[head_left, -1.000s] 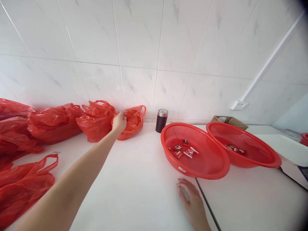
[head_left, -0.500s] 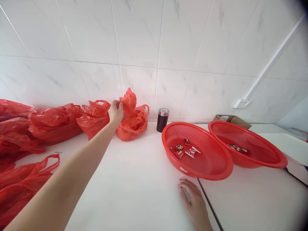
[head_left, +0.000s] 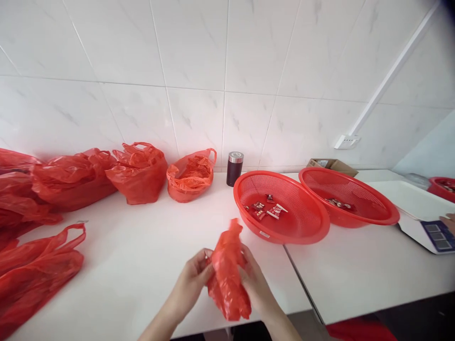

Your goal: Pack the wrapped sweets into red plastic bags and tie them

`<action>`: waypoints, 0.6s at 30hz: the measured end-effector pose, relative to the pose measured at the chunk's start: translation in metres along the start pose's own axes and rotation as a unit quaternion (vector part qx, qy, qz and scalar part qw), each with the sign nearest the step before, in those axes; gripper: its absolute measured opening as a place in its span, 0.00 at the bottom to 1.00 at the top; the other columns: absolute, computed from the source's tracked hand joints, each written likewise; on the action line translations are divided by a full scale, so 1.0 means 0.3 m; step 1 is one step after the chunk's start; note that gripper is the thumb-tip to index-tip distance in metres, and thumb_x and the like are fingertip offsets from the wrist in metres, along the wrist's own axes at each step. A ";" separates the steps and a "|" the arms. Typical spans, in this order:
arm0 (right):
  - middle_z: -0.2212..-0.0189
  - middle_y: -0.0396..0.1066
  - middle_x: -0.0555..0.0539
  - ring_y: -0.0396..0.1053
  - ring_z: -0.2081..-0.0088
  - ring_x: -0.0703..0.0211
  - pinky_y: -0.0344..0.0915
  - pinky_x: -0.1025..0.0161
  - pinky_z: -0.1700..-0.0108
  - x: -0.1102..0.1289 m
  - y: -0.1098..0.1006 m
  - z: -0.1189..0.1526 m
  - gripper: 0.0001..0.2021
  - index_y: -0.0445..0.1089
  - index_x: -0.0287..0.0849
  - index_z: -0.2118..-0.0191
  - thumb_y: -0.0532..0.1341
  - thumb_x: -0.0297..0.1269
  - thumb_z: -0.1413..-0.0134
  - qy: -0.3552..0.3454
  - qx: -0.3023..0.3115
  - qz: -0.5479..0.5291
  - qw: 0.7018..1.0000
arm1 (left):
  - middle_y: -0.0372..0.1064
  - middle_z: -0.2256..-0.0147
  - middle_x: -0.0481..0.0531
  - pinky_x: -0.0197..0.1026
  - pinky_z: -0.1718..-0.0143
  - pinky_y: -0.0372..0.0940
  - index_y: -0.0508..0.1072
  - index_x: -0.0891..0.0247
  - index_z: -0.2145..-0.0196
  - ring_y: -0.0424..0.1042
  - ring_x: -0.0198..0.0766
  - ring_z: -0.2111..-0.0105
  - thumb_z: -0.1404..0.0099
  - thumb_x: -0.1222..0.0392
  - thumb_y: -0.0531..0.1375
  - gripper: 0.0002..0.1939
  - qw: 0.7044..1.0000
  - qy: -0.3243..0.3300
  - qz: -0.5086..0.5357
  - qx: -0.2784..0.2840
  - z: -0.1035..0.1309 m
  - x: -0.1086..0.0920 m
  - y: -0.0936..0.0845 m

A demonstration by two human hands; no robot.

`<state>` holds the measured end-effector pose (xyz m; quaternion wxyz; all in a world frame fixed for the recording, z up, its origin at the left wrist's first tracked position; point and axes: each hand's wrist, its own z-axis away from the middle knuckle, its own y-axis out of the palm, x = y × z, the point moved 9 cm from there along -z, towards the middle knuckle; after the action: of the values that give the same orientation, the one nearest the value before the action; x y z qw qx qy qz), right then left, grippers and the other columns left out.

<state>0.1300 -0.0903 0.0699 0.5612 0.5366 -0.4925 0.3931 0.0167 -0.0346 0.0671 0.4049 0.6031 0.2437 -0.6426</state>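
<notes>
A crumpled red plastic bag (head_left: 229, 279) is held between both hands near the table's front edge. My left hand (head_left: 194, 274) pinches its left side. On the other side, my right hand (head_left: 254, 277) grips it, with some fingers hidden behind the plastic. Beyond them, an open red bag (head_left: 190, 177) with more crumpled red plastic inside stands near the wall. Just right of my hands is a red perforated basket (head_left: 302, 222) with several small wrapped sweets (head_left: 273, 211) at its bottom.
Filled red bags (head_left: 137, 175) line the left by the wall, and another red bag (head_left: 39, 274) lies nearer. A dark tumbler (head_left: 234, 170) stands by the wall. Rightward are a second red basket (head_left: 380, 208), a cardboard box (head_left: 337, 166), a scale (head_left: 419, 232) and another person's hand (head_left: 448, 222).
My left hand has drawn the crumpled red bag from the open bag by the wall to the table front. My right hand has moved left and closed on it too. The view has shifted.
</notes>
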 end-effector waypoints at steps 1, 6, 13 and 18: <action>0.54 0.71 0.42 0.72 0.57 0.52 0.69 0.57 0.56 0.006 0.038 -0.004 0.26 0.62 0.45 0.46 0.59 0.54 0.46 0.008 0.018 0.001 1.000 | 0.67 0.79 0.48 0.40 0.78 0.61 0.72 0.56 0.71 0.63 0.36 0.82 0.46 0.51 0.66 0.09 1.000 -0.010 -0.007 0.001 0.023 0.036 0.005; 0.67 0.72 0.45 0.70 0.65 0.56 0.67 0.61 0.62 0.005 -0.043 0.003 0.17 0.68 0.41 0.61 0.60 0.51 0.44 -0.005 -0.084 0.010 0.996 | 0.69 0.75 0.50 0.44 0.72 0.67 0.73 0.53 0.70 0.68 0.39 0.77 0.46 0.46 0.64 0.11 0.995 -0.013 -0.004 -0.101 0.059 0.047 -0.186; 0.61 0.71 0.42 0.69 0.62 0.54 0.67 0.61 0.61 -0.072 -0.231 0.082 0.16 0.65 0.43 0.56 0.58 0.49 0.42 -0.003 -0.172 0.020 0.985 | 0.63 0.46 0.50 0.43 0.54 0.69 0.65 0.48 0.53 0.70 0.40 0.52 0.44 0.48 0.63 0.21 0.933 0.094 -0.033 -0.347 -0.093 -0.157 -0.563; 0.65 0.71 0.46 0.67 0.68 0.58 0.66 0.64 0.63 -0.145 -0.215 0.088 0.15 0.65 0.43 0.61 0.55 0.51 0.40 0.000 -0.151 0.104 0.983 | 0.66 0.51 0.63 0.48 0.65 0.72 0.58 0.59 0.43 0.74 0.45 0.60 0.32 0.43 0.48 0.25 0.949 -0.016 -0.025 -0.313 -0.434 -0.180 -0.647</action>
<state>0.1803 -0.1200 0.0121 0.5918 0.3912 -0.5998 0.3701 -0.0692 0.1895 0.0655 0.5612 0.4294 0.4414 -0.5531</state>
